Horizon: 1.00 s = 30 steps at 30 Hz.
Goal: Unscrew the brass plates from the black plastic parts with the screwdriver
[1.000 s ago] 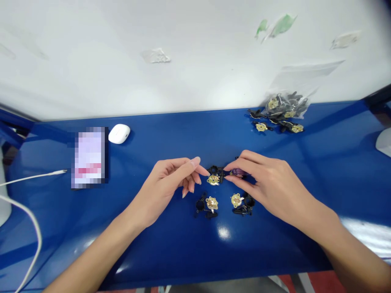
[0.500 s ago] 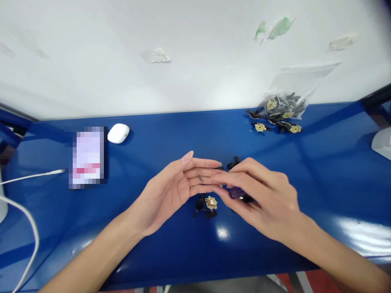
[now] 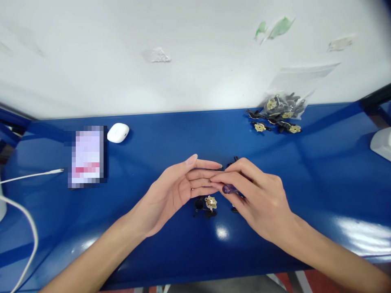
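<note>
My left hand (image 3: 174,191) lies with fingers stretched out flat, their tips reaching my right hand's fingers, and holds nothing I can see. My right hand (image 3: 259,197) is shut on a small tool with a translucent purple handle (image 3: 229,189). Just below the fingers, a black plastic part with a brass disc (image 3: 210,202) rests on the table. More black plastic (image 3: 232,163) shows beyond my right hand, and other pieces are hidden under both hands.
At the back right, a clear plastic bag of parts (image 3: 284,108) sits by loose brass-and-black parts (image 3: 259,127). Back left are a pixelated phone (image 3: 87,156), a white case (image 3: 117,132) and a white cable (image 3: 30,176) on the blue table (image 3: 171,138), before a white wall (image 3: 122,61).
Both hands have moved closer together over the parts, covering those nearest them. My left hand's fingers have flattened and extended, and the purple handle has moved down and left with my right hand.
</note>
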Each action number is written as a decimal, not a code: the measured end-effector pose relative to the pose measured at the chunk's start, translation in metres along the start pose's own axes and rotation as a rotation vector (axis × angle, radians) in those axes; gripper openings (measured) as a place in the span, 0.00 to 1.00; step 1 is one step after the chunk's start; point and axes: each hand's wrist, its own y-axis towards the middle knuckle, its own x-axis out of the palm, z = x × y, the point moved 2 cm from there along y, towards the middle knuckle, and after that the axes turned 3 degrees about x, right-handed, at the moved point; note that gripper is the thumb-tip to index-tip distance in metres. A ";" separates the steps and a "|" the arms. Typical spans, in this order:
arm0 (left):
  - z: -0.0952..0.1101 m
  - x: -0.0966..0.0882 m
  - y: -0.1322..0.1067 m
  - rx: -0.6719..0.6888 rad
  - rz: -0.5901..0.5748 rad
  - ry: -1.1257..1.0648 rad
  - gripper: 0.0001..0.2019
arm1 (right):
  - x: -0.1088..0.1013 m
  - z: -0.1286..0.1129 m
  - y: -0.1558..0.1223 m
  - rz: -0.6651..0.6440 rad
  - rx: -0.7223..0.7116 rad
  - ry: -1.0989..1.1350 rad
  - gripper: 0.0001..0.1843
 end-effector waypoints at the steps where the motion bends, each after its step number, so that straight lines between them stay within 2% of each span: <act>1: 0.000 0.000 0.000 0.008 0.009 0.004 0.26 | -0.001 0.000 0.001 0.008 0.007 0.005 0.11; 4: 0.003 0.000 0.002 0.076 0.076 0.011 0.24 | -0.005 0.003 0.003 0.058 0.067 0.020 0.09; 7: 0.008 -0.002 0.003 0.196 0.235 0.003 0.23 | -0.008 0.008 0.005 0.073 0.155 0.046 0.08; 10: 0.014 -0.009 0.003 0.270 0.403 -0.037 0.21 | -0.005 0.013 0.007 -0.019 0.162 0.039 0.07; 13: 0.016 -0.014 0.005 0.273 0.481 -0.068 0.18 | 0.001 0.014 0.006 -0.101 0.130 0.017 0.07; 23: 0.011 -0.012 0.005 0.235 0.465 -0.051 0.17 | 0.014 0.011 0.002 -0.131 0.102 0.031 0.06; 30: 0.013 -0.010 0.005 0.278 0.404 -0.076 0.20 | 0.000 0.016 0.007 -0.062 0.143 0.092 0.07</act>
